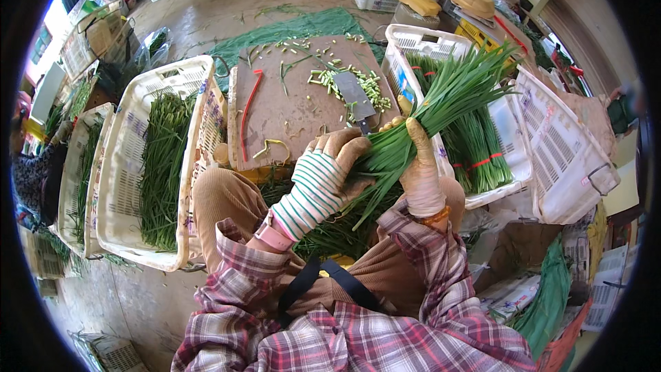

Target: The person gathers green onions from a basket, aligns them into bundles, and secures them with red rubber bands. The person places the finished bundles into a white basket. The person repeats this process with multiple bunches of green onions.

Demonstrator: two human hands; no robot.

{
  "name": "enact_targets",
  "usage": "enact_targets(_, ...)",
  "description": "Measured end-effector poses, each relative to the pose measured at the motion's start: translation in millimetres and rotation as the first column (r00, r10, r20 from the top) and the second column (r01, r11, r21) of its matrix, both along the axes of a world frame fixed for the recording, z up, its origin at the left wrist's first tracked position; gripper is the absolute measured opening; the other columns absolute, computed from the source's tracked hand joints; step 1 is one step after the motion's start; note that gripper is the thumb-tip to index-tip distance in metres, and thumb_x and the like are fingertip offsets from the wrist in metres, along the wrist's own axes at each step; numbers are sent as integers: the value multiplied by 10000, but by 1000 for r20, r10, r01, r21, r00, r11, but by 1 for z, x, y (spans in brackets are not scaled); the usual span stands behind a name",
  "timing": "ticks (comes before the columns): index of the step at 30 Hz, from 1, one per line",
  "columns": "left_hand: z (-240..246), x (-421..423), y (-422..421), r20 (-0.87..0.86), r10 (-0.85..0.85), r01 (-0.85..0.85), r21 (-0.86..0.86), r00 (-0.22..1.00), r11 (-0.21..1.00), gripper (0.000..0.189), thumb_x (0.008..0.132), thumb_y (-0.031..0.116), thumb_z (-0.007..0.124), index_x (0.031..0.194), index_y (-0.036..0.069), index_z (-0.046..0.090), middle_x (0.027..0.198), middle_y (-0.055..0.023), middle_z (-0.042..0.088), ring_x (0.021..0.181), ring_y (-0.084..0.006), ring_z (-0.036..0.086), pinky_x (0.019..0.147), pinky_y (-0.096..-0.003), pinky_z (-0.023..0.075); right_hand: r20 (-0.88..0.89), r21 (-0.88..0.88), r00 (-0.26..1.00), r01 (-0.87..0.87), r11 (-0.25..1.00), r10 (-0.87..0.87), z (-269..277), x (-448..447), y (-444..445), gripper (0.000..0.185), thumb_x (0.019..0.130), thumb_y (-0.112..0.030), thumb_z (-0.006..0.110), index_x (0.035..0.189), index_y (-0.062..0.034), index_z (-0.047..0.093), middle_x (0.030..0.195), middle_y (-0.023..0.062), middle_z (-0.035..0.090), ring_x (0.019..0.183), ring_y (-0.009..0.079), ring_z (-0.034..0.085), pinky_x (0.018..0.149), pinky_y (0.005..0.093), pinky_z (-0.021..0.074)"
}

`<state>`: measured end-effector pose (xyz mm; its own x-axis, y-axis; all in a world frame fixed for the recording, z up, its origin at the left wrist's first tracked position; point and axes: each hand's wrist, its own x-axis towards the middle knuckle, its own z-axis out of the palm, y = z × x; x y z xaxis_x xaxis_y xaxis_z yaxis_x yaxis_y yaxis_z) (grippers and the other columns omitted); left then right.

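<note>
A large bundle of long green leafy stalks, like Chinese chives (449, 95), is held across my lap, its leaf tips pointing up and right. My gloved left hand (328, 173), in a striped knit glove, grips the lower left part. My right hand (415, 165), in a dirty light glove, is closed round the middle with its thumb on top. Beyond my hands lies a wooden board (279, 113) with cut stem ends (364, 82), a cleaver (355, 94), a red strip (251, 113) and a yellow strip (273, 145). Loose leaves lie between my legs.
A white plastic crate (121, 165) on the left holds loose stalks (166, 165). Another crate (521, 160) on the right holds bundles tied with red bands (483, 163). Green netting (304, 26) lies beyond the board. A person's dark sleeve (33, 175) shows at far left.
</note>
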<state>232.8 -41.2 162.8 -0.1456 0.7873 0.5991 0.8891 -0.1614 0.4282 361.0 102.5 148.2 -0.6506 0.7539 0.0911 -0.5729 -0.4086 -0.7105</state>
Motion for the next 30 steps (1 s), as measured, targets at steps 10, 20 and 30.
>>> enact_targets(10,-17,12,24,558,-171,54,219,812,974,86,844,41,604,921,15,577,1106,-166,611,990,-339,596,872,-399,471,-87,-131,996,26,991,-38,-10,10,12,522,922,-246,687,1376,-69,499,949,23,630,902,169,621,890,358,521)
enact_targets(20,-8,1,-11,890,-110,-138,189,443,972,120,983,144,527,1012,58,605,710,61,512,607,-20,418,530,-197,326,-57,-105,976,202,974,-209,-6,27,40,452,962,-347,614,1327,-87,555,947,-21,641,910,120,619,906,341,524)
enact_targets(30,-35,-39,-68,93,146,9,-869,985,496,690,729,497,749,1284,131,567,1218,-187,610,1126,-371,593,959,-463,476,-255,-146,938,205,968,-236,-8,55,72,408,957,-344,616,1272,-86,584,1006,9,632,990,176,580,987,420,485)
